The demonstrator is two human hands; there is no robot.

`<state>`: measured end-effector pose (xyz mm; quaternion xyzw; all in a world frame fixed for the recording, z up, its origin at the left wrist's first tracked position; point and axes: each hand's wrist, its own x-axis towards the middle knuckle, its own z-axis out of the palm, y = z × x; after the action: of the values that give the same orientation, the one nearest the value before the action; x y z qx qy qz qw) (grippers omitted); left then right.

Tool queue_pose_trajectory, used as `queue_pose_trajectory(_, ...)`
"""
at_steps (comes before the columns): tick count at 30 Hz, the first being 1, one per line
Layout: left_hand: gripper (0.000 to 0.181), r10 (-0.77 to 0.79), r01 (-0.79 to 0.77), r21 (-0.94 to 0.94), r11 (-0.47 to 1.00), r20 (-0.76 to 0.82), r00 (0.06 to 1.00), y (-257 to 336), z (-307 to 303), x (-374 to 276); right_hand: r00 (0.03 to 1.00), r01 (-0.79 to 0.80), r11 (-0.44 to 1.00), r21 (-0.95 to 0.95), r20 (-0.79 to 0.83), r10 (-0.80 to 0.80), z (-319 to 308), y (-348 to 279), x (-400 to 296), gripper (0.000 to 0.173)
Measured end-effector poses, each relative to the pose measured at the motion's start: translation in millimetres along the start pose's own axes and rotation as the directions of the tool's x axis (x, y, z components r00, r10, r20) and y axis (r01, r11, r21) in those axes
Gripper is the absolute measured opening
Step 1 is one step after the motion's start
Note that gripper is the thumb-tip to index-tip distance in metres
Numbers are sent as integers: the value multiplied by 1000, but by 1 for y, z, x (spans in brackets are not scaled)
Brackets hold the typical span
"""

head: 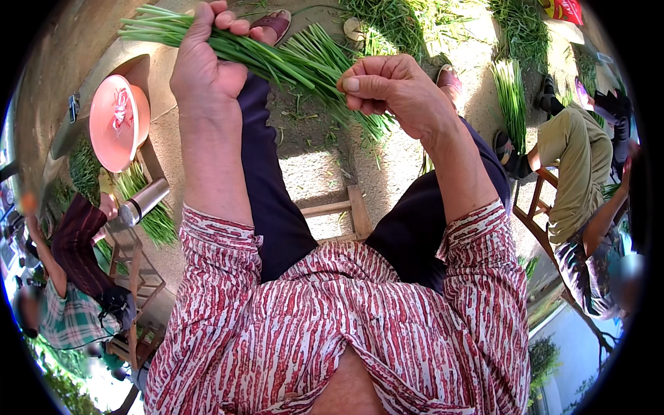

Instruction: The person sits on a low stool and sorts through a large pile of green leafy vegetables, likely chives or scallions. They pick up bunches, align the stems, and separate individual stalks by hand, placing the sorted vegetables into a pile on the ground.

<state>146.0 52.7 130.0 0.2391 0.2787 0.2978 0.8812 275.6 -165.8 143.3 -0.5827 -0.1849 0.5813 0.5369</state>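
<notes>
My left hand (207,62) grips a bunch of long green chive-like stalks (270,59), their pale ends sticking out to the left. Towards the leafy end, my right hand (391,91) has its thumb and fingers pinched together at the leaves; exactly how many it holds is hidden. Below the raised bunch, a pile of similar stalks (316,44) lies on the ground between my feet, partly covered by the bunch and my right hand.
To the left stand a pink plastic basin (111,124) holding ties and a steel flask (145,202). Loose greens (394,23) are heaped ahead. Stalks (508,98) lie to the right. Seated people are on both sides, one in olive trousers (573,150). A wooden stool frame (358,210) shows between my legs.
</notes>
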Motion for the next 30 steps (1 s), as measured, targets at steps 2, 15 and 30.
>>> queue_pose_trajectory(2, 18, -8, 11, -42, 999, 77, 997, 6, -14, 6, 999, 31, 994, -107, -28, -34, -2, 0, 0, 13)
queue_pose_trajectory(15, 17, 82, -80, 79, 994, -23, 996, 14, -11, -4, 828, -44, 627, -777, -380, -413, -58, 24, 25, 27)
queue_pose_trajectory(30, 16, 98, -90, 124, 988, -58, 994, 14, -5, -15, 905, -415, 296, -860, -423, 40, -107, 151, 62, 22)
